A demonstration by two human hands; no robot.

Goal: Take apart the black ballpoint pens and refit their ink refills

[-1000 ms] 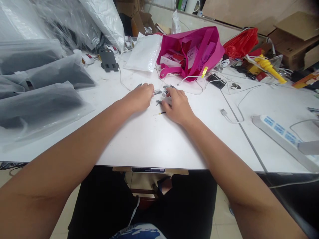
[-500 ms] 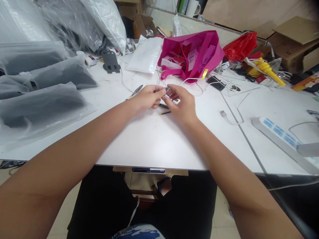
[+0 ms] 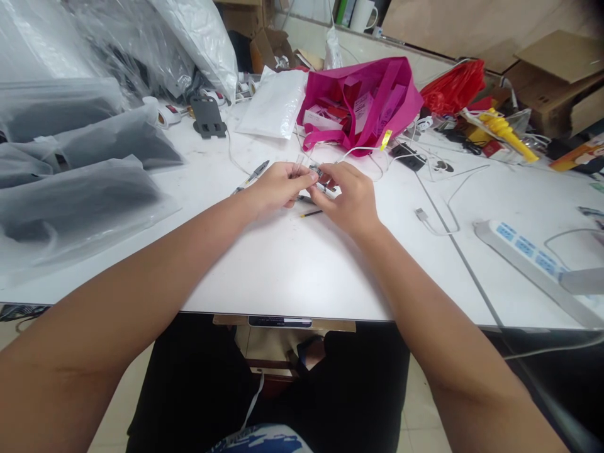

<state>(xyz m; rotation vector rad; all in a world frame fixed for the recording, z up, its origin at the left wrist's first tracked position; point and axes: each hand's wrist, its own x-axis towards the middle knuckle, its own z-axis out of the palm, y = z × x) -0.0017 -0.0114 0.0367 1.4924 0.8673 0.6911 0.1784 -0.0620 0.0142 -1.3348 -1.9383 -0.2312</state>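
Over the white table [image 3: 283, 264], my left hand [image 3: 283, 182] is closed, thumb against fingers, on a clear pen part [image 3: 296, 167] that sticks up past its knuckles. My right hand [image 3: 349, 189] meets it at the fingertips, pinching a small dark and silvery pen part [image 3: 316, 170]; its exact form is mostly hidden by the fingers. Just left of my left hand lies a grey pen [image 3: 257, 171]. Below the fingertips rests a thin dark stick with a yellow end [image 3: 310, 214], like a pen refill. Another dark piece [image 3: 306, 199] shows partly between the hands.
A magenta bag [image 3: 406, 88] of small boxes stands beyond the hands, beside a white plastic mailer [image 3: 274, 107]. Grey bagged items [image 3: 75, 195] lie left, near a black phone stand [image 3: 207, 118]. To the right are a white USB cable [image 3: 425, 217] and a power strip [image 3: 533, 258].
Both hands stay together at nearly the same spot. The right fingers have shifted slightly, and more of the small silvery part shows between the fingertips. The view has moved very slightly.
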